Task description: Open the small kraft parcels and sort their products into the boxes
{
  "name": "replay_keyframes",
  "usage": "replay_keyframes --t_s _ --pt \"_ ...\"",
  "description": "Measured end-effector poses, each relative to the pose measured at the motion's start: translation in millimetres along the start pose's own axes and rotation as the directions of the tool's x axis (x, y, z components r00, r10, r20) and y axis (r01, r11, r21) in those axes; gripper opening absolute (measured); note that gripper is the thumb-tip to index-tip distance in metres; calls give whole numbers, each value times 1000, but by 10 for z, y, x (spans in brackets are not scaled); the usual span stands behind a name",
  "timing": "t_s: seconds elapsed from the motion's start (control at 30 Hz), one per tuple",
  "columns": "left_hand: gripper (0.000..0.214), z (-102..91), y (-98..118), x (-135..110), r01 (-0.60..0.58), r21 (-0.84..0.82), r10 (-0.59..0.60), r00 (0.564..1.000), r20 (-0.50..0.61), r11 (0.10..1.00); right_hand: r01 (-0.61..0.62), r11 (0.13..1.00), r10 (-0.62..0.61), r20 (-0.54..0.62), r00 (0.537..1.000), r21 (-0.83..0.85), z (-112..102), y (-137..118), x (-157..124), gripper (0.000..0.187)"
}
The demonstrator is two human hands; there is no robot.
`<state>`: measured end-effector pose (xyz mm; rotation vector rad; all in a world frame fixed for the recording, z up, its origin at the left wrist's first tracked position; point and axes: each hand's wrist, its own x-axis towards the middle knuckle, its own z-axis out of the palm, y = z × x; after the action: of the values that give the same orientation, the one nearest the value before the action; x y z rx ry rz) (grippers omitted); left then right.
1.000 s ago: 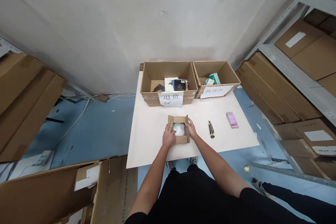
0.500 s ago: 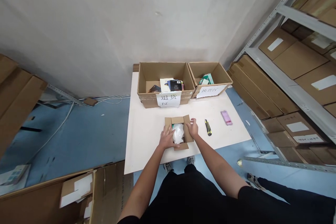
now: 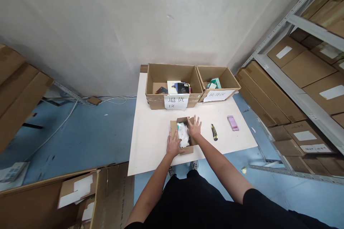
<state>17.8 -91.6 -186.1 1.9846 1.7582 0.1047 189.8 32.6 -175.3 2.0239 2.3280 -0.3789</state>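
A small open cardboard box (image 3: 174,126) lies on the white table (image 3: 150,139) in front of me, with white plastic wrapping (image 3: 183,134) showing inside. My left hand (image 3: 173,144) rests flat on the box's left flap, fingers spread. My right hand (image 3: 194,127) lies on the right flap with its fingers stretched out. Neither hand grips anything.
A yellow-black utility knife (image 3: 214,131) and a pink item (image 3: 232,123) lie to the right. Two larger labelled cartons (image 3: 172,102) (image 3: 218,95) holding several items stand at the table's far edge. Shelving with cartons (image 3: 303,78) lines the right side. An open carton (image 3: 80,193) sits lower left.
My right hand has spread open over the right flap, pressing it outward. The wrapping shows more. My view has shifted slightly.
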Motion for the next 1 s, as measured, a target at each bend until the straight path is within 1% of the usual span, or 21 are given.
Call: replay_keyframes --t_s 0.07,0.13,0.23,0.3,0.33,0.4,0.43,0.47,0.5,0.53,0.57,0.6,0.63,0.7,0.77,0.83,0.9,1.0 --pt "60 -7 -1 2 -18 5 18 1000 5 1000 -39 999 38 -14 999 -28 14 -83 130 95" --pt "52 -1 -1 7 -26 6 26 1000 10 1000 -64 996 64 -11 998 -55 5 -149 291 91" --pt "51 25 -4 13 -28 2 28 1000 4 1000 -104 991 110 71 991 -81 -54 -207 503 83" --pt "55 40 0 16 -12 -8 12 1000 -5 1000 -119 989 129 117 985 -88 -102 -219 547 81" --pt "57 43 6 17 0 -16 0 1000 -10 1000 -106 991 115 111 987 -81 -118 -220 525 82" --pt "59 39 19 15 15 -28 -15 1000 -15 1000 -20 999 21 32 999 -33 -111 -219 397 85" --pt "59 35 25 14 17 -30 -18 1000 -15 999 57 998 -57 -23 998 0 -83 -221 302 83" --pt "60 29 28 11 14 -31 -15 1000 -16 999 147 989 -144 -71 987 35 -39 -227 199 78" --pt "62 25 28 9 8 -34 -9 1000 -17 999 240 968 -233 -96 968 69 19 -237 98 72" --pt "67 22 23 8 4 -39 -5 1000 -19 999 320 941 -312 -90 946 105 85 -251 9 65" --pt "75 22 14 6 2 -46 -4 1000 -23 999 374 917 -369 -59 928 142 154 -266 -60 61" --pt "85 26 3 5 0 -52 -1 1000 -29 999 394 902 -398 -11 917 175 221 -281 -103 59" --pt "95 34 -11 5 -5 -56 3 999 -36 998 379 904 -394 44 918 199 281 -295 -120 59" --pt "108 61 -40 4 -23 -54 20 999 -49 998 286 936 -320 153 935 206 365 -310 -80 63" --pt "109 96 -63 4 -44 -46 42 997 -58 998 198 963 -241 251 937 185 401 -311 21 70" --pt "106 131 -77 5 -53 -41 51 997 -66 998 163 971 -213 324 922 174 400 -310 135 75" --pt "103 156 -82 6 -53 -38 50 996 -72 998 162 973 -211 350 913 166 382 -317 224 80" --pt "101 165 -77 6 -38 -33 35 997 -71 999 188 972 -223 292 930 143 361 -336 265 80"
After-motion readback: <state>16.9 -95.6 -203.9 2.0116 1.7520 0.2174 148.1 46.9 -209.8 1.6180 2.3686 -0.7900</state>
